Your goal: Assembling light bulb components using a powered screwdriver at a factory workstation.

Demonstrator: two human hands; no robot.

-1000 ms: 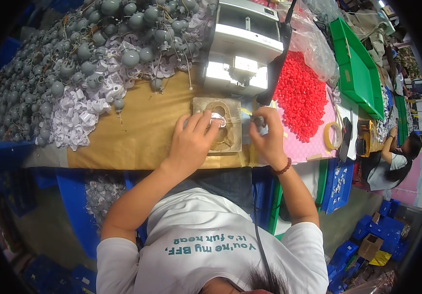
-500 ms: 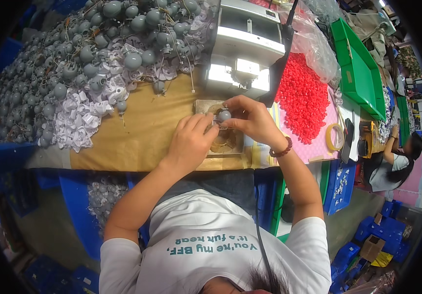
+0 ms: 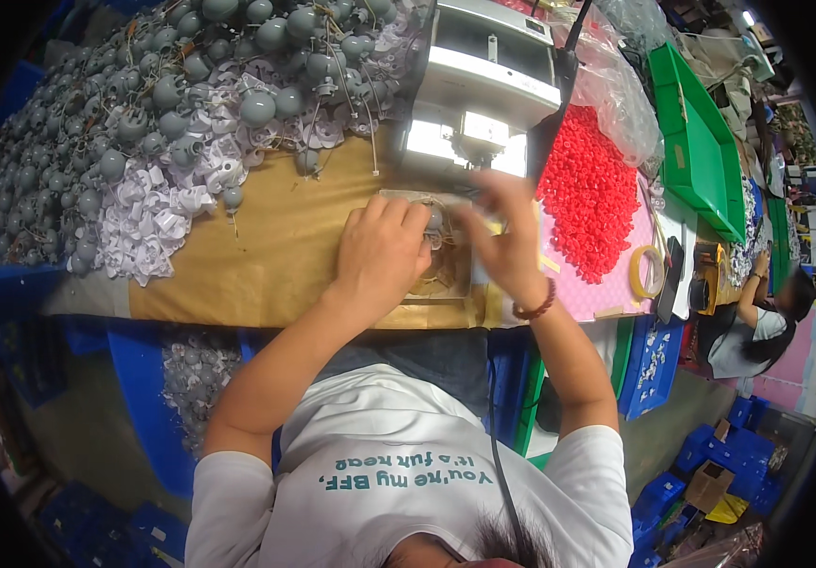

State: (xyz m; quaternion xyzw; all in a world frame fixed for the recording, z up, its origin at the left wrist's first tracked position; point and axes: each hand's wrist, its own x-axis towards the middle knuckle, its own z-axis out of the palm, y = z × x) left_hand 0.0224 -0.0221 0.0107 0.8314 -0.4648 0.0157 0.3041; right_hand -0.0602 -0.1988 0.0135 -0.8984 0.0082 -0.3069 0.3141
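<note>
A small grey plastic ball (image 3: 435,219) sits at the flat plate-like fixture (image 3: 446,286) on the table. Curled against the ball's left side are the fingers of my left hand (image 3: 381,251), closed on it; the fingertips are partly hidden. My right hand (image 3: 512,232) is just right of the ball, apart from it, thumb and fingers spread and smeared by motion. It appears to hold nothing. Directly beyond the fixture stands a white bench machine (image 3: 484,90).
Grey balls with wires (image 3: 133,128) and white plastic pieces (image 3: 147,222) are heaped at left. Red parts (image 3: 588,189), a yellow tape roll (image 3: 647,272) and a green tray (image 3: 697,142) lie right. Blue bins (image 3: 147,417) stand below. Another person (image 3: 758,327) works far right.
My right hand has let go of the grey ball and moved right, its fingers spreading. My left hand stays at the ball, turned slightly with its fingers more curled.
</note>
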